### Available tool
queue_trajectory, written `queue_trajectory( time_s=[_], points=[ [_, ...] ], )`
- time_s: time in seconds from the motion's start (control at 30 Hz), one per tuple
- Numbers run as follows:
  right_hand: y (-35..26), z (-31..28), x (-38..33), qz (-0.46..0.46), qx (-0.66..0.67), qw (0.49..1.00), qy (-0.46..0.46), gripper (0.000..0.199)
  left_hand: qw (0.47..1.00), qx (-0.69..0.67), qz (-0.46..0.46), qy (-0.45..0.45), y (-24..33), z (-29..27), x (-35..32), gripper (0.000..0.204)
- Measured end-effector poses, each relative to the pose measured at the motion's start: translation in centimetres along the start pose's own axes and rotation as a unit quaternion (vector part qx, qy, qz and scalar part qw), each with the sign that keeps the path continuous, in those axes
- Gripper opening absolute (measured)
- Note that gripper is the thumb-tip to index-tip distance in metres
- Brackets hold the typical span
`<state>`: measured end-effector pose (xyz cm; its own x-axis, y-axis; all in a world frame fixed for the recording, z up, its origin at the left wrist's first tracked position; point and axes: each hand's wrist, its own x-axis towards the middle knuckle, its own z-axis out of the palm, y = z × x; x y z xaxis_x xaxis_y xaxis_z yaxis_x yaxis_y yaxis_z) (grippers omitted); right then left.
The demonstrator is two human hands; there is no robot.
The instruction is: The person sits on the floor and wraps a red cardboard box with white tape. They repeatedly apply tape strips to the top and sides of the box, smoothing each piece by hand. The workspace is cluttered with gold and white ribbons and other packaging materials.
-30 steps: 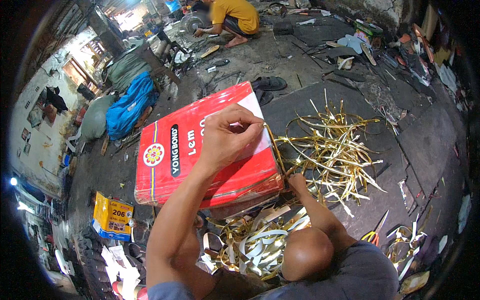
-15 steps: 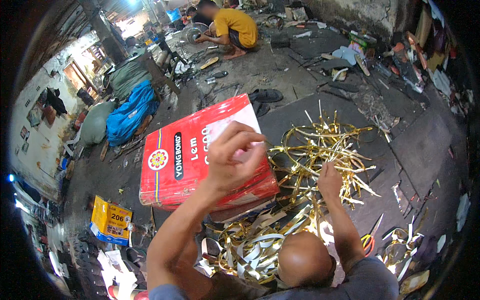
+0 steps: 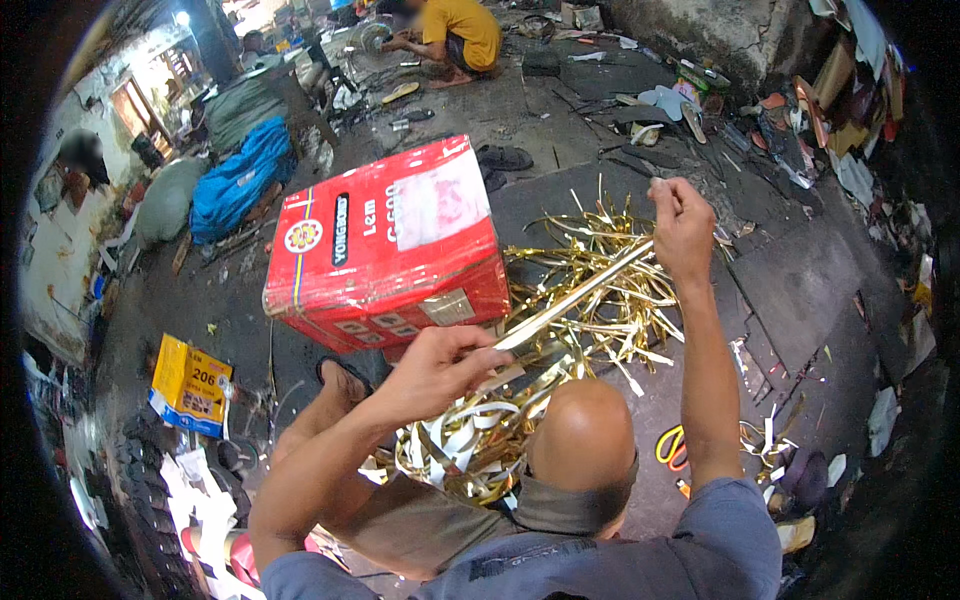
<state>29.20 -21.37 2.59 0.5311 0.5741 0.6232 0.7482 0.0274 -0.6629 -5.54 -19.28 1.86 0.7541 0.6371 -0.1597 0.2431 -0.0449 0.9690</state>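
A narrow gold strip (image 3: 575, 298) slants up to the right, stretched between my two hands. My left hand (image 3: 445, 372), in front of the red carton (image 3: 385, 245), is closed on the strip's lower end. Further right and higher, my right hand (image 3: 685, 230) has its fingers curled at the upper end, thumb and forefinger pressed together. Beneath the strip lies a loose tangle of gold strips (image 3: 625, 320) on the dark floor. More gold and white strips (image 3: 470, 440) are heaped between my legs, partly hidden by my knee.
Scissors with yellow and orange handles (image 3: 674, 447) lie right of my knee, partly hidden. A yellow packet (image 3: 192, 385) lies at left, a blue sack (image 3: 240, 180) further back. Someone in a yellow shirt (image 3: 460, 35) squats at the far end. Scraps and shoe parts (image 3: 690, 110) litter the far right.
My left hand has come down from over the carton and is now on the strip. My right hand has risen away from the tangle. The view has shifted, and the strip is now stretched out.
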Motion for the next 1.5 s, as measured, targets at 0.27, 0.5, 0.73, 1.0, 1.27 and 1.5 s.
queue_trajectory(
  time_s=[0.27,0.5,0.73,1.0,1.27,1.5],
  points=[
    [8.4,3.4,1.2,0.016,-0.106,0.993,-0.050,0.031,0.992,-0.027,-0.071,0.103,-4.6,-2.5,-8.0,0.024],
    [12.6,4.8,1.1,0.002,-0.148,0.989,-0.024,0.034,0.987,0.028,-0.032,0.155,-7.3,-2.2,-9.0,0.024],
    [14.4,3.9,1.0,0.050,-0.135,0.989,-0.020,0.036,0.976,0.081,-0.039,0.196,-7.8,-2.0,-8.4,0.024],
    [21.3,2.3,1.8,0.005,-0.167,0.986,0.011,0.039,0.982,-0.048,-0.059,0.173,-8.0,-1.2,-6.8,0.021],
    [23.0,1.0,3.7,0.038,-0.187,0.981,-0.026,0.041,0.971,-0.186,-0.077,0.132,-11.6,0.3,-4.0,0.035],
    [20.5,-0.5,8.5,0.064,-0.268,0.960,0.047,0.046,0.970,-0.147,-0.067,0.182,-19.9,1.9,-0.7,0.036]
  ],
)
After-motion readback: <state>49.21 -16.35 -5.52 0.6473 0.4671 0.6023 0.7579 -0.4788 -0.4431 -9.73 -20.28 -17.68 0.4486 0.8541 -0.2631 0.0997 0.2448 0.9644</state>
